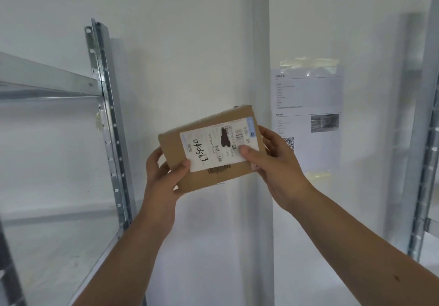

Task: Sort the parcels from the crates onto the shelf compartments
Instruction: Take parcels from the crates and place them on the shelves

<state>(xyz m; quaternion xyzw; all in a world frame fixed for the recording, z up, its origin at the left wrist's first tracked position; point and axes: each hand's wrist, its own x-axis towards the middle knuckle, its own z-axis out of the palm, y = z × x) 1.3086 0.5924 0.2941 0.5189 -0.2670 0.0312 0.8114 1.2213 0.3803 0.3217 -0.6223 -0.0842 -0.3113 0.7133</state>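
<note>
A small brown cardboard parcel with a white shipping label and handwritten digits is held up at chest height in front of a white wall. My left hand grips its lower left corner, thumb on the label. My right hand grips its right end, thumb pressed on the label. The parcel is tilted, its right end higher. A grey metal shelf stands to the left, its compartments empty where visible.
A slotted metal upright marks the left shelf's right end. Another metal shelf frame stands at the right edge. A printed sheet with a QR code is taped to the wall behind the parcel.
</note>
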